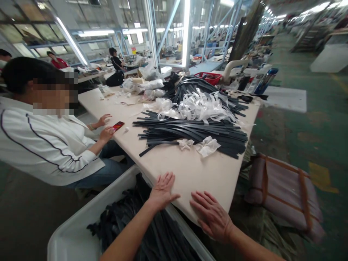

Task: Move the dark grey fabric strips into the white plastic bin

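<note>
Both of my hands rest at the near end of a pale tabletop [130, 145]. My left hand [164, 190] lies with its fingers stretched out and thumb apart, holding nothing. To its right, my right hand [212, 214] is spread flat near the table's edge, also with nothing in it. Beyond them lies a pile of long dark strips [190, 132], with crumpled white scraps [208, 146] at its front. A heap of white ribbon-like film [201, 103] covers part of the strips. Under my left forearm, a white bin [70, 224] holds many dark strips [130, 214].
At the left, a seated person [49, 130] in a white jacket holds a phone [118, 126] over the table. A red basket [208, 78] and bottles [266, 80] stand at the far end. A strapped, padded bundle [282, 192] sits right of the table.
</note>
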Motion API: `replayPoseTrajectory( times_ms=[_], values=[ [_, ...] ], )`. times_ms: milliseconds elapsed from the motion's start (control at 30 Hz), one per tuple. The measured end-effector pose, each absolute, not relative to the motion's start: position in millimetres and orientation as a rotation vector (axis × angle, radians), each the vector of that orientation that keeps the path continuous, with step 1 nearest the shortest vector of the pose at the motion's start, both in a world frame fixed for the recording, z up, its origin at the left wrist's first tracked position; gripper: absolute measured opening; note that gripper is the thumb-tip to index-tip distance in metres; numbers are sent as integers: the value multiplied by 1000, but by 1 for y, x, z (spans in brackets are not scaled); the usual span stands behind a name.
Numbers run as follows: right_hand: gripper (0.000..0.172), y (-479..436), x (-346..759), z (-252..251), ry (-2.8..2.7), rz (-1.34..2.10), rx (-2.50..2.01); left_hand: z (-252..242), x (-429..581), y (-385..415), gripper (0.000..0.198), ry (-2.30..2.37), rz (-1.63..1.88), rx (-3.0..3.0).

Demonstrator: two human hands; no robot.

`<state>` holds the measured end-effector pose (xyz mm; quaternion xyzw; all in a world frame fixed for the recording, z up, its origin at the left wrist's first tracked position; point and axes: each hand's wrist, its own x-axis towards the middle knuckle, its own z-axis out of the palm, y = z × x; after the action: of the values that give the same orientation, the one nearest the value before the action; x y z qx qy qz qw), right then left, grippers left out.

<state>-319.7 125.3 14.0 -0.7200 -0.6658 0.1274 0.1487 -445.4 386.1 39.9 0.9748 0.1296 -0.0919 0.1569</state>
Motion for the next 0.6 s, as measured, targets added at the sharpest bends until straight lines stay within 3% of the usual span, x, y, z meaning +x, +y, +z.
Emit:
replayPoseTrajectory(
  times_ms=[133,267,433,533,600],
  values=[
    [69,126,-320,16,-1886,388,-2084,42,-404,403,83,698,-187,2791],
    [71,126,-322,21,-1856,386,-2073,42,-396,361,78,477,-165,2775],
    [73,125,-325,26,-1811,409,-2058,16,-474,318,66,357,15,2607],
    [71,124,-327,28,-1765,428,-2068,-5,-533,301,41,490,270,2387],
    [69,123,-327,29,-1746,420,-2066,-8,-568,280,34,460,239,2271]
  ],
)
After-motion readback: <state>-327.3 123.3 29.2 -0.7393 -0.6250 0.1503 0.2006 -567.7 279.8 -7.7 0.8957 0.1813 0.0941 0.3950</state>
